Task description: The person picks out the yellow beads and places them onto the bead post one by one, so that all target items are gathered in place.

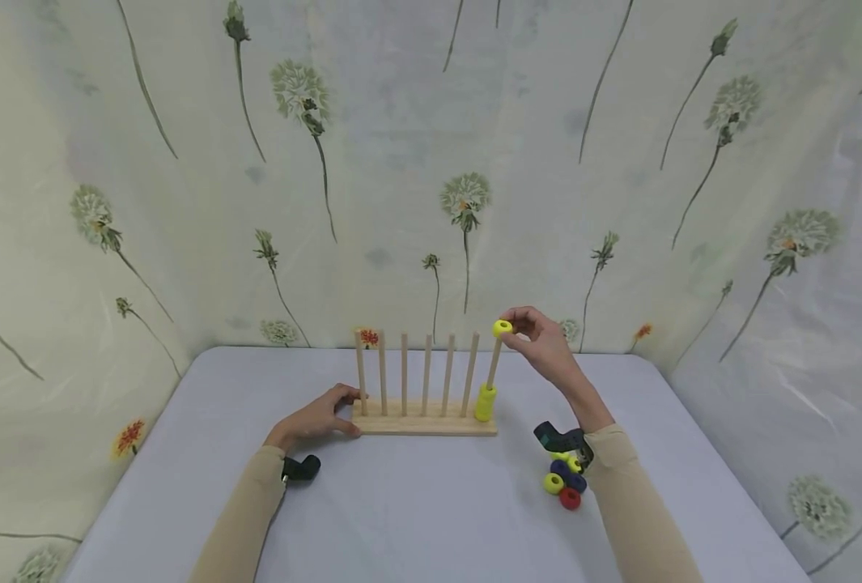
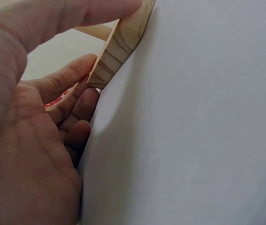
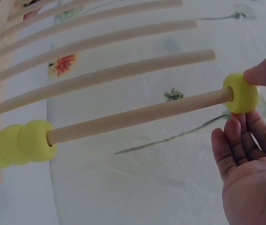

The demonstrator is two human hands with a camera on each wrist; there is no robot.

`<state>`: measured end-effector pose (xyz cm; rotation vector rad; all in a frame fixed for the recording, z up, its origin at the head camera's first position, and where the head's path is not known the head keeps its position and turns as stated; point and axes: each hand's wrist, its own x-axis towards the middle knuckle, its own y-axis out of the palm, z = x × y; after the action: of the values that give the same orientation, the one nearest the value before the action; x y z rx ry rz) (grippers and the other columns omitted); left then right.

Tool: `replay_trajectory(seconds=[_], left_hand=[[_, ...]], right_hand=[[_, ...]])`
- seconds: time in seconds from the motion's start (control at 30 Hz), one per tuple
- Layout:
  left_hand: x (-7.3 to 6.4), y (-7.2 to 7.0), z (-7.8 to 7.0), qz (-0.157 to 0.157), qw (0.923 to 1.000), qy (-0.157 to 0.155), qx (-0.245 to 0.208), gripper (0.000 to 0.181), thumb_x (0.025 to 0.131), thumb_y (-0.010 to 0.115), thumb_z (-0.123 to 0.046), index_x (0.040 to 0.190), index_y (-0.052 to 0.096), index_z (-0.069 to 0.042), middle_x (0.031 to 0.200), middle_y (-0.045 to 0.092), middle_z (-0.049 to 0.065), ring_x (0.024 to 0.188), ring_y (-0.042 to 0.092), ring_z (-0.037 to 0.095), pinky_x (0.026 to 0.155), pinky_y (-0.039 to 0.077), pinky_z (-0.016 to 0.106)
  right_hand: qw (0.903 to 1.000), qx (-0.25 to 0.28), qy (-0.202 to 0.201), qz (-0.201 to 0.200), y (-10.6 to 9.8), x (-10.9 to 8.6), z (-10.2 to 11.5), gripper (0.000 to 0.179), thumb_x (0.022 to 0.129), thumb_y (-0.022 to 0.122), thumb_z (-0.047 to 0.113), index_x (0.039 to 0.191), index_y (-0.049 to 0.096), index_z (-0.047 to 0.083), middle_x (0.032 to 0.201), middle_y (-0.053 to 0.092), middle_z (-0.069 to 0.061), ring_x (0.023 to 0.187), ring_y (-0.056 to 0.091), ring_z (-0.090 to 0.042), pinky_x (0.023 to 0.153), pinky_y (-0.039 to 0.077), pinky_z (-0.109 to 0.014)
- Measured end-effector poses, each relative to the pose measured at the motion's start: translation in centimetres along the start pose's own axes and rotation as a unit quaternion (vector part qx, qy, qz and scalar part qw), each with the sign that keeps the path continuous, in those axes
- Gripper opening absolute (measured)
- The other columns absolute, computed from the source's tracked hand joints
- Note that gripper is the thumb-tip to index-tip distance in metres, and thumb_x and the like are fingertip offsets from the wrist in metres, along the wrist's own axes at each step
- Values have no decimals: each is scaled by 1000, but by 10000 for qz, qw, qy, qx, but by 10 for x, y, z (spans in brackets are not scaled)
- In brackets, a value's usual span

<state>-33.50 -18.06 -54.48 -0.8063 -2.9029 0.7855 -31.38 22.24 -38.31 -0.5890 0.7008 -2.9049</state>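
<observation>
A wooden peg rack (image 1: 431, 426) with a row of upright pegs stands on the table. My left hand (image 1: 323, 415) grips its left end, thumb at the front edge and fingers behind; in the left wrist view the end grain of the base (image 2: 118, 50) shows between them. My right hand (image 1: 545, 346) pinches a yellow bead (image 3: 243, 93) between thumb and fingers at the top of the rightmost peg (image 3: 142, 116). The peg's tip meets the bead's hole. Lower on that peg sits a stack of several yellow beads (image 1: 485, 403). The other pegs carry no beads.
Loose beads lie in a small pile under the right forearm, among them a red bead (image 1: 570, 498), a yellow bead (image 1: 554, 483) and dark blue ones. A white cloth covers the table (image 1: 431, 510). Behind it hangs a curtain (image 1: 401, 202) printed with dandelions.
</observation>
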Motion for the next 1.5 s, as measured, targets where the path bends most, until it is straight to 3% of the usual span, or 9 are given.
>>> replay_trajectory(seconds=[0.5,0.8,1.0,1.23,1.5], left_hand=[[0,-1,-1,-12,9999,0,121,73,70,85,-23,131,49,-7,134,46,10,125,41,27,110,29,50],[1,0,0,16,9999,-28,102,72,71,85,-24,131,50,-8,133,46,10,124,40,27,110,29,50],[0,0,0,-46,10000,-46,75,72,70,86,-24,130,51,-9,133,47,10,126,41,27,111,29,50],[-2,0,-1,-17,10000,-77,52,74,70,86,-25,131,49,-9,136,46,10,128,40,28,111,28,51],[0,-1,-1,5,9999,-125,4,75,70,86,-24,133,48,-7,137,46,11,130,39,29,112,26,51]], right_hand=[[9999,68,-78,98,0,-1,-5,33,90,68,17,116,56,1,114,57,-13,96,54,-11,82,45,-14],[10000,-10,-50,61,1,-3,-9,33,90,67,17,117,57,1,111,57,-13,94,53,-12,85,46,-22],[9998,-35,12,190,-4,-8,-10,33,91,66,14,118,55,-2,115,56,-19,96,53,-10,86,45,-19],[9979,-317,480,306,-20,-41,-20,34,92,65,16,119,53,0,120,55,-17,97,53,-6,82,46,-14],[9920,-579,1009,490,-44,-91,-52,38,91,67,21,119,53,0,114,57,-12,95,57,-6,80,49,-14]])
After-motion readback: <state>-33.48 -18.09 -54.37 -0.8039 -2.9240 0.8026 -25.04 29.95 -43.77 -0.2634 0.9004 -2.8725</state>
